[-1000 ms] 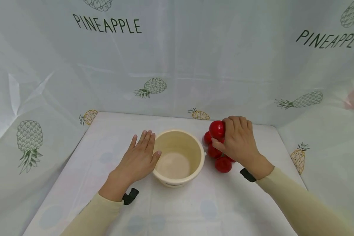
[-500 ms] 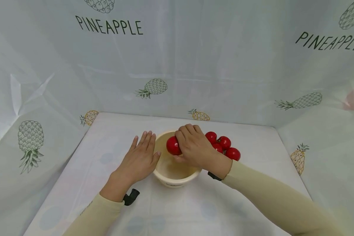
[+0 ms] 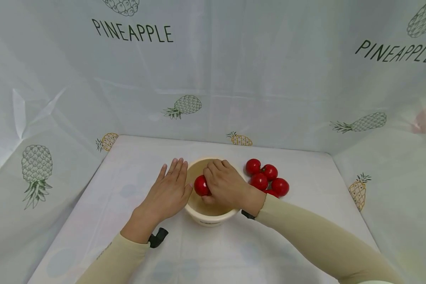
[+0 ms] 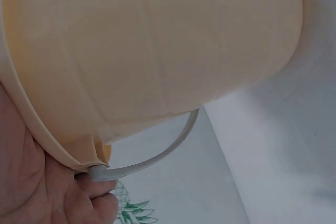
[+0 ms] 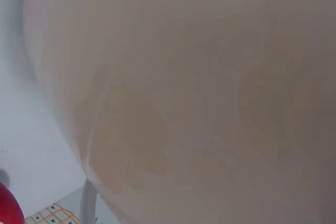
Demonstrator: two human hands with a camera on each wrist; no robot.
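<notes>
A cream bucket (image 3: 210, 219) with a grey handle (image 4: 173, 148) stands mid-table. My right hand (image 3: 223, 184) reaches down inside its rim and grips a red tomato (image 3: 200, 186), with part of the fruit covered by the fingers. Flat and with straight fingers, my left hand (image 3: 168, 189) rests against the left side of the bucket's rim. From the left wrist, the bucket's outer wall (image 4: 157, 51) fills most of the view, the hand's fingers at its rim. In the right wrist view the bucket wall hides the right hand.
Several more tomatoes (image 3: 259, 182) on a green stem lie just right of the bucket, partly behind the right forearm. The white table (image 3: 156, 260) ends at a pineapple-print sheet (image 3: 269, 79) hanging behind it.
My right hand has carried the tomato from the cluster on the right leftward over the bucket, then lower into it. The left hand stays where it was at the rim.
</notes>
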